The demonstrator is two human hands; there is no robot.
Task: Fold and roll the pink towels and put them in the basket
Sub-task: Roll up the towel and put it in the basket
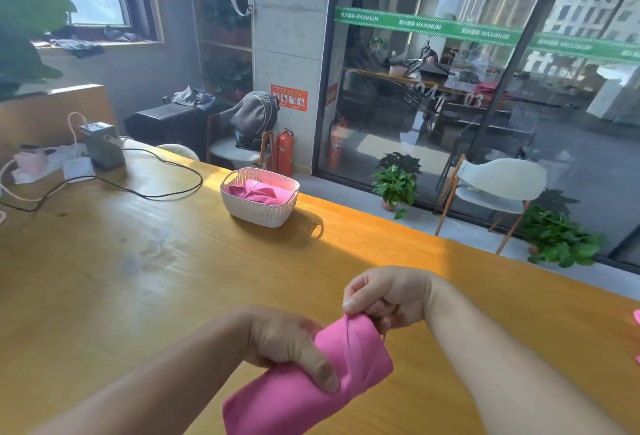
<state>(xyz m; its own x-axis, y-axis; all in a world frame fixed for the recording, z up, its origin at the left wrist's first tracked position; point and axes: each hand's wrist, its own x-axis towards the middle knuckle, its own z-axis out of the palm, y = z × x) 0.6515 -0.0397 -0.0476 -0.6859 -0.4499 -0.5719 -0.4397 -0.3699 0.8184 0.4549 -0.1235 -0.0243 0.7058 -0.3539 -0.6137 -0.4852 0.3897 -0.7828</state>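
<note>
Item: bright pink cloth towel (pixel 329 375), half rolled, held just above the near edge of the long yellow wooden table (pixel 173 278). Left hand (pixel 287 341) wraps the roll's middle, thumb pressed across the front. Right hand (pixel 384 299) pinches the far upper edge of the outer layer between thumb and fingers. Unrolled tail hangs toward the person, lower left.

Destination: white perforated plastic basket (pixel 259 211) with handles, well apart at the far side of the table, already holding crumpled-looking pink cloth (pixel 258 192).

Risks, as judged:
- Roll loosens if the right-hand pinch lets go before the edge is secured; fabric looks springy.
- Hanging tail may drag and unwind the roll during carry.
- Basket contents sit high; a slack roll set on top could unfurl or tip over the rim.
</note>
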